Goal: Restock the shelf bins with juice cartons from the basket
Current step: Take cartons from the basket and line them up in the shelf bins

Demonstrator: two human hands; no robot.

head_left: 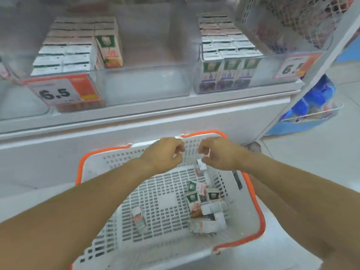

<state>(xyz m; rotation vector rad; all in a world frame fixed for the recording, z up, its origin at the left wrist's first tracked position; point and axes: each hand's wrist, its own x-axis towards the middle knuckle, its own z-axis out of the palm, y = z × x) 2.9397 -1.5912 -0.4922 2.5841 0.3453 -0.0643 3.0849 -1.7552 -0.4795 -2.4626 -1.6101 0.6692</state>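
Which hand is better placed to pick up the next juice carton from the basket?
Probably the right hand: it hovers above the carton pile at the basket's right side. The left hand sits farther from it; only one lone carton lies on its side.

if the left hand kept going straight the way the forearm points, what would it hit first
Probably the far wall of the basket, just beyond the left hand, whose knuckles are already near its white rim. Past that stands the white shelf base. Depth is hard to judge from one view.

White shelf (pixel 136 112) under clear carton-filled bins (pixel 148 88).
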